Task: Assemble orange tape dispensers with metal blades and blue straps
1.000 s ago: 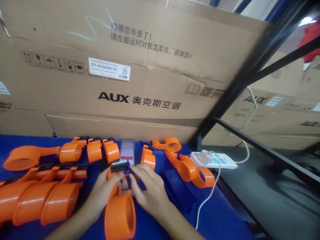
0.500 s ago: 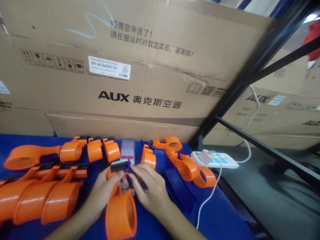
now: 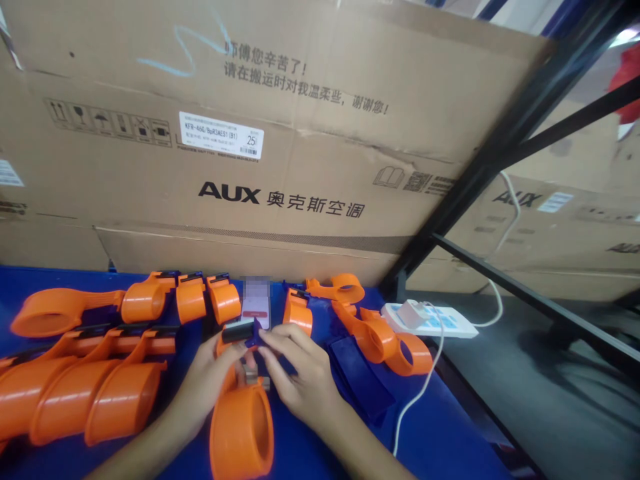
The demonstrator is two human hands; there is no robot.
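Note:
My left hand (image 3: pixel 213 370) is closed round the handle end of an orange plastic ring-shaped holder (image 3: pixel 237 433), whose wide ring hangs toward me. A black strip (image 3: pixel 240 331) lies across the top of that handle, under my left thumb. At the strip's right end, thumb and forefinger of my right hand (image 3: pixel 303 367) pinch a small dark blue piece (image 3: pixel 257 332). Below the strip, a small metallic-looking block (image 3: pixel 257 380) shows between the hands; my fingers partly hide it. Just beyond the hands lies a phone (image 3: pixel 256 305) with a lit screen.
More orange holders (image 3: pixel 123 400) with black-strip ends lie at left, others (image 3: pixel 410 353) at right. Dark blue flat pieces (image 3: pixel 357 380) rest right of my hands. A white power strip (image 3: pixel 450 322) with a cable sits by the black rack frame (image 3: pixel 480 173). Large cardboard boxes (image 3: pixel 300 147) stand behind.
Both hands keep the same hold on the orange holder and the dark blue piece. Only a very slight shift of the view shows.

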